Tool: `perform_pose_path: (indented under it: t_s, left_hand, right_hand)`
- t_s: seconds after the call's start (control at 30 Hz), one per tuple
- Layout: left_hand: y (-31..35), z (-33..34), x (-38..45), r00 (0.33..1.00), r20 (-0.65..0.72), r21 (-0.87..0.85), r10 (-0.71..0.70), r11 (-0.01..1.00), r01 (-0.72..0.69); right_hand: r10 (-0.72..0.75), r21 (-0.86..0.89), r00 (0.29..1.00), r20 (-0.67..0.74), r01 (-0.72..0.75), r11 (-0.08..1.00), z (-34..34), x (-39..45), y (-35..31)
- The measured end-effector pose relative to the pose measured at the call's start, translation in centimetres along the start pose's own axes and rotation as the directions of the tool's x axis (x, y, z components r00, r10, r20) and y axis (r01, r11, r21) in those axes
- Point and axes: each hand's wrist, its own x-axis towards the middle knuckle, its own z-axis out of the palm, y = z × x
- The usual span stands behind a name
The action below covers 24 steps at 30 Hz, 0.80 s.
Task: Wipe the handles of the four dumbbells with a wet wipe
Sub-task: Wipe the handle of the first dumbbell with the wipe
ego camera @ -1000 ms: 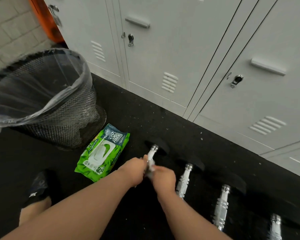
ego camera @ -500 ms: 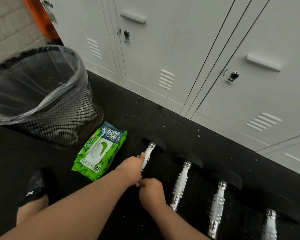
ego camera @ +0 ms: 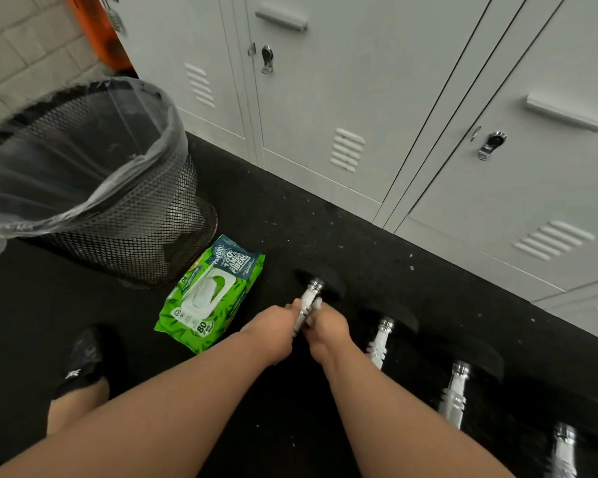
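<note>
Four dumbbells with chrome handles and black heads lie in a row on the black floor. Both my hands are on the leftmost dumbbell (ego camera: 314, 288). My left hand (ego camera: 270, 326) grips its handle from the left. My right hand (ego camera: 328, 326) grips the handle from the right, with a bit of white wet wipe (ego camera: 316, 302) showing above its fingers. Most of the handle and the near head are hidden by my hands and arms. The second dumbbell (ego camera: 380, 343), third dumbbell (ego camera: 456, 391) and fourth dumbbell (ego camera: 563, 450) lie untouched to the right.
A green pack of wet wipes (ego camera: 208, 298) lies left of the dumbbells. Behind it stands a black mesh bin (ego camera: 125, 215) with a clear liner. Grey lockers (ego camera: 325, 115) line the far side. My black shoe (ego camera: 80, 360) is at the lower left.
My right hand slid down the handle toward me, then back up toward the far head. My left hand stayed on the handle. The camera view shifted a little.
</note>
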Motion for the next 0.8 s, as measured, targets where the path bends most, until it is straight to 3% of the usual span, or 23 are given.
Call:
perform_pose_path:
  t_s: [0.1, 0.2, 0.27, 0.33, 0.4, 0.5, 0.57, 0.67, 0.8]
  left_hand:
    - [0.3, -0.1, -0.1, 1.0, 0.0, 0.013, -0.002, 1.0, 0.002]
    - [0.4, -0.1, -0.1, 1.0, -0.002, -0.011, -0.013, 1.0, 0.013]
    - [0.4, -0.2, -0.2, 1.0, -0.004, -0.034, -0.004, 0.999, 0.004]
    - [0.4, -0.1, -0.3, 1.0, -0.027, -0.033, 0.011, 0.999, -0.012]
    - [0.4, 0.1, -0.3, 0.999, -0.042, -0.038, 0.004, 0.999, -0.006]
    - [0.2, 0.2, -0.1, 0.999, -0.044, -0.063, -0.014, 0.998, 0.011]
    - [-0.1, 0.3, 0.0, 0.998, -0.047, -0.095, -0.03, 0.995, 0.025]
    - [0.1, 0.4, -0.3, 0.999, -0.027, -0.105, -0.03, 0.994, 0.028]
    - [0.4, 0.5, -0.2, 0.999, -0.051, -0.078, -0.018, 0.997, 0.014]
  right_hand:
    - [0.047, -0.092, 0.995, 0.088, -0.039, 0.995, -0.6, -0.9, 1.3]
    - [0.025, -0.331, 0.997, 0.071, 0.0, 0.944, -1.4, -2.0, 1.4]
    - [-0.2, -0.596, 0.98, 0.023, 0.174, 0.784, -1.8, -2.0, 1.1]
    - [-0.461, -0.712, 0.886, 0.056, 0.359, 0.604, -1.8, -2.4, 0.6]
    - [-0.549, -0.798, 0.82, 0.164, 0.437, 0.414, -1.3, -2.5, 0.2]
    - [-0.513, -0.917, 0.792, 0.33, 0.399, 0.026, -0.4, -2.5, 0.7]
    - [-0.426, -0.925, 0.822, 0.378, 0.354, -0.139, -0.4, -2.9, 1.2]
    - [-0.339, -0.921, 0.859, 0.383, 0.329, -0.209, -0.8, -3.4, -0.3]
    - [-0.359, -0.915, 0.851, 0.384, 0.297, -0.274, 0.2, -3.0, -2.8]
